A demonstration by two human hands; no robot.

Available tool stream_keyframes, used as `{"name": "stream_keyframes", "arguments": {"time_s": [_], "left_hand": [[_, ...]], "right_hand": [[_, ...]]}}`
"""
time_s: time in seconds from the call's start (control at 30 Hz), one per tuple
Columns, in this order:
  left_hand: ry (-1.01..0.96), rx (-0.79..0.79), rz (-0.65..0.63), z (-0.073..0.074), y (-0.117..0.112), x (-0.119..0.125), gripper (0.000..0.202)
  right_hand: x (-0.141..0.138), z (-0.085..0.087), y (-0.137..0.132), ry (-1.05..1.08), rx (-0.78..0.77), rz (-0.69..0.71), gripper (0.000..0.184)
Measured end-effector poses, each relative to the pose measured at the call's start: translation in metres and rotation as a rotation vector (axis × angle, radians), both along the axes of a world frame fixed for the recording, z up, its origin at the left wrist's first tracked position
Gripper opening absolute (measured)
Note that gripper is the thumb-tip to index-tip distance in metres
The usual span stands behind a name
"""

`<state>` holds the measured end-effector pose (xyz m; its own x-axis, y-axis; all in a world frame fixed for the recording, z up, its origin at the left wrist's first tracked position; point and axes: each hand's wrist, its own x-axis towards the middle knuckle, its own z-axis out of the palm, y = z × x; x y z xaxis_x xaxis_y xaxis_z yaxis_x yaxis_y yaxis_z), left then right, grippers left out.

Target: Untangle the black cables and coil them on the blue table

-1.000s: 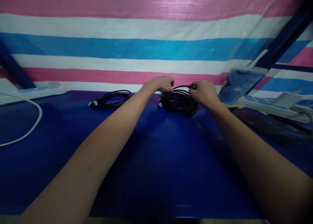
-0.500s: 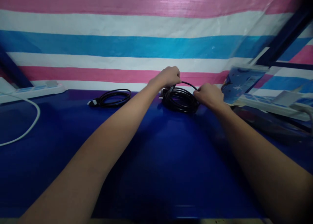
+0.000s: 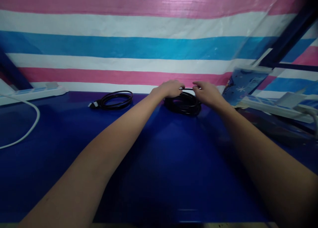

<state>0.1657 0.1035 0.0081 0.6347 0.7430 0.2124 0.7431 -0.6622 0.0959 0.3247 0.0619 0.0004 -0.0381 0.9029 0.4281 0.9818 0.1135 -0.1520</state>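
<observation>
A coil of black cable (image 3: 183, 105) lies on the blue table near the back wall. My left hand (image 3: 170, 88) is over the coil's left and rear side, its fingers closed on a strand of it. At the right rear, my right hand (image 3: 207, 92) holds the same strand at the thumb, the index finger raised a little apart. Between the hands the strand runs short and nearly level, just above the coil. The plug ends are hidden behind my left hand. Apart to the left rests a second coiled black cable (image 3: 116, 105), with a pale-tipped plug.
White power strips (image 3: 34, 93) lie at the left rear and right (image 3: 278, 107). A white cord (image 3: 37, 117) curves at the left. A blue printed package (image 3: 244, 84) leans at the right rear. Striped sheeting (image 3: 149, 47) hangs behind the table (image 3: 161, 161).
Both hands have come down; the left is lower over the coil and the right has shifted slightly left. The raised loop of cable is now lower and straighter. Plug ends are covered.
</observation>
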Motion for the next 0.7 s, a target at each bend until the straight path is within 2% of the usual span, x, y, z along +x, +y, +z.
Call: {"name": "stream_keyframes", "arguments": {"time_s": [0.07,0.13,0.27,0.33,0.4,0.6,0.7], "left_hand": [[0.035,0.023,-0.008,-0.007,0.003,0.002,0.047],[0.059,0.028,-0.01,-0.015,0.003,0.003,0.051],[0.183,0.007,0.033,-0.028,-0.007,0.006,0.057],[0.213,-0.004,0.06,-0.031,-0.013,0.007,0.058],[0.188,0.002,0.061,-0.031,-0.016,0.008,0.058],[0.094,0.02,0.047,-0.018,-0.013,0.003,0.047],[0.044,0.027,0.051,-0.011,-0.008,0.001,0.047]], "right_hand": [[-0.001,0.003,0.0,0.004,0.042,0.024,0.048],[-0.003,-0.002,0.002,-0.024,0.008,0.081,0.05],[-0.008,-0.03,0.01,-0.084,-0.222,0.147,0.057],[-0.009,-0.042,0.011,-0.099,-0.278,0.153,0.056],[-0.009,-0.046,0.011,-0.097,-0.29,0.156,0.054],[-0.005,-0.028,0.007,-0.004,-0.198,0.093,0.061],[-0.004,-0.018,0.005,0.076,-0.081,0.076,0.059]]}}
